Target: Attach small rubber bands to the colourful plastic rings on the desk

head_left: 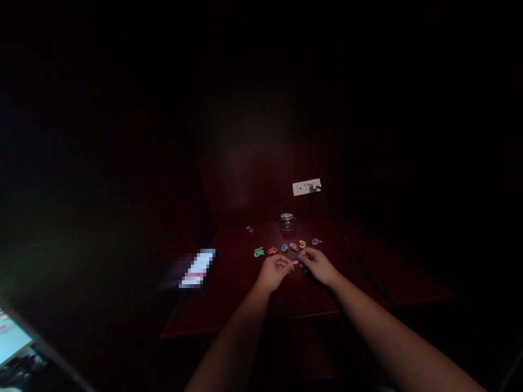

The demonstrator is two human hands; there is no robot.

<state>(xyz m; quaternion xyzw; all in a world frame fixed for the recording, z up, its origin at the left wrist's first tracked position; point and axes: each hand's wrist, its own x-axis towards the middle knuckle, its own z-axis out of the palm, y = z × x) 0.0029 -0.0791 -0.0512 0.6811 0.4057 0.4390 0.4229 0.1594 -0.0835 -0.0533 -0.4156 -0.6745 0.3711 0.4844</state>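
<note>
My left hand pinches a small pink hair tie between thumb and fingertips. At the band's other end, the closed fingertips of my right hand grip it too, so it spans the short gap between both hands. Just beyond them lies a row of small coloured hair ties: green, orange, blue, pink, yellow and purple. Behind the row a clear lidded jar stands upright.
Two pale rings lie at the back left of the dark red table. A lit phone, its screen blurred, is at the left edge. A black cable runs from the wall socket down the right side.
</note>
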